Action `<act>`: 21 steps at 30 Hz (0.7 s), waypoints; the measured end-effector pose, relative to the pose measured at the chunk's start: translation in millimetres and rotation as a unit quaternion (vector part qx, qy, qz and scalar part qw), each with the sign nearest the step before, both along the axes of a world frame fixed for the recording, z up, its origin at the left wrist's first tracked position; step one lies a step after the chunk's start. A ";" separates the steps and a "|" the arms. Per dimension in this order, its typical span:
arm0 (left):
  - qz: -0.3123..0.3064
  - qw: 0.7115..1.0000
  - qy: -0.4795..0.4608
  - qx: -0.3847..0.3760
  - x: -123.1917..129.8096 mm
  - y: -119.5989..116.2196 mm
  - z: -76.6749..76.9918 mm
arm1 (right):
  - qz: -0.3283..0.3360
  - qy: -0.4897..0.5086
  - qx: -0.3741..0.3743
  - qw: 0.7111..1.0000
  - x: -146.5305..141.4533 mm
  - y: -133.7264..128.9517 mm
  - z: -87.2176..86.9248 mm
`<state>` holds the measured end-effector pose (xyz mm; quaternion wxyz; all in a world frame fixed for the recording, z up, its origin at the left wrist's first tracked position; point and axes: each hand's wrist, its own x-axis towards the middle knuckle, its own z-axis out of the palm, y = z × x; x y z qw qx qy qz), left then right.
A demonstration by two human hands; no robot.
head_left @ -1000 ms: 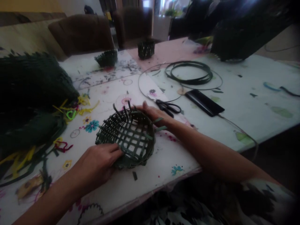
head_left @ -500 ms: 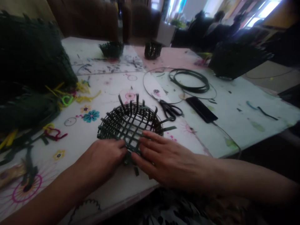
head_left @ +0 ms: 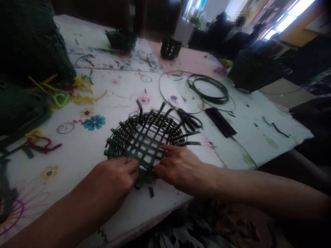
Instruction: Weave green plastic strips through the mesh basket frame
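The person's left hand (head_left: pixel 113 179) and right hand (head_left: pixel 178 165) meet at the near rim of an unfinished woven basket (head_left: pixel 144 137), both gripping it. The left fingers curl over the weave, while the right fingers (head_left: pixel 168 148) spread flatter across the edge, wrists low and forearms angled in from either side. The round, dark green basket sits on a flower-printed table top (head_left: pixel 116 86), its open side up and its widest span running roughly left to right. Loose strips fan outward to the far side and right, the rightmost ending just beside a pair of black scissors (head_left: pixel 188 120). A small dark offcut (head_left: pixel 151 192) lies just below the rim, with the table's front edge (head_left: pixel 144 220) near. The light is dim, so the basket may be slightly tilted.
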<state>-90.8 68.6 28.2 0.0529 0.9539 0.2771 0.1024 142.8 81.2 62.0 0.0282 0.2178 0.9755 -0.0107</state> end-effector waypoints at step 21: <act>0.059 0.995 0.075 0.022 3.3 -5.6 13.9 | 0.005 0.004 -0.007 1.000 3.1 -4.0 0.1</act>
